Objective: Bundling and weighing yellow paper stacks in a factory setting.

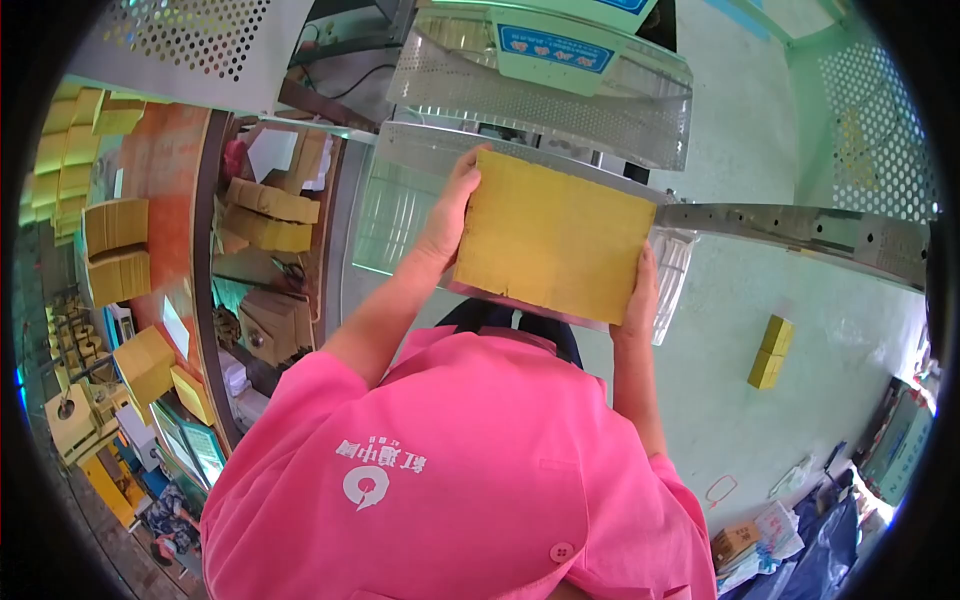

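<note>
A broad rectangular stack of yellow paper (555,238) is held level in front of my body, just short of a machine. My left hand (458,212) grips its left edge, with the fingertips at the far left corner. At the opposite short edge, my right hand (640,293) closes round the near right part. Both hands' undersides and some fingers are hidden by the stack. Beyond it is the machine's perforated metal guard (540,127), with a pale green housing above. A metal rail (800,228) runs off to the right.
A wooden shelf unit at left holds bundles of yellow paper (270,215) and brown sheets. More yellow stacks (118,250) stand on an orange-red surface. Two small yellow blocks (771,352) lie on the pale green surface at right. Bags and a carton (737,543) sit lower right.
</note>
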{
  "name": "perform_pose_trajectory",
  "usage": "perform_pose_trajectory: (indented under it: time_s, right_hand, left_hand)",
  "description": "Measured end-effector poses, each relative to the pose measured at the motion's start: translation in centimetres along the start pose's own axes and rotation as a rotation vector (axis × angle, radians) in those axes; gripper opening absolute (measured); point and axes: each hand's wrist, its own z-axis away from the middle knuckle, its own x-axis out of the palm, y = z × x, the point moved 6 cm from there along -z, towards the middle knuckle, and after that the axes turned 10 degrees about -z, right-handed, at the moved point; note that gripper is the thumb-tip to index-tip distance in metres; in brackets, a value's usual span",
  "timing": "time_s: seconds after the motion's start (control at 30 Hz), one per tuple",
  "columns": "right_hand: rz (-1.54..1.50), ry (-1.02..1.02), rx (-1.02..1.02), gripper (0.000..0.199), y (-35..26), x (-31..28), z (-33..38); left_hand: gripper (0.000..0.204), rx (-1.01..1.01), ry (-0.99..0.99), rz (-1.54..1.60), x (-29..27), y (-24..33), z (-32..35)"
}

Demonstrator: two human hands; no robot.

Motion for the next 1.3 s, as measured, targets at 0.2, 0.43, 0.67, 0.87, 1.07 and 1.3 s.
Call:
perform_pose_trajectory:
  time_s: [0.2,0.43,0.67,0.87,1.07,1.3]
  right_hand:
    - [0.048,0.038,-0.033,0.047,-0.1,0.2,-0.1]
    - [-0.033,0.005,-0.083,0.049,-0.5,0.5,0.7]
    - [-0.170,0.000,-0.076,0.049,0.0,1.8,1.3]
    - [-0.023,-0.138,-0.222,0.048,-3.6,5.7,-2.5]
    - [-0.152,-0.187,-0.176,0.050,-4.0,5.5,-9.1]
    - [-0.192,0.078,-0.141,0.039,-3.3,4.1,-10.1]
  left_hand:
    - [0.047,0.035,0.006,0.008,-0.2,-0.5,-0.5]
    - [0.052,0.019,0.016,0.123,-2.0,-2.2,-0.3]
    - [0.051,-0.099,-0.038,0.206,-0.7,-3.6,1.0]
    - [0.049,0.002,-0.088,0.232,0.6,-0.8,-2.7]
    - [0.047,-0.039,-0.073,0.102,1.8,1.3,-8.4]
    - [0.046,-0.049,-0.078,0.122,1.6,2.6,-8.9]
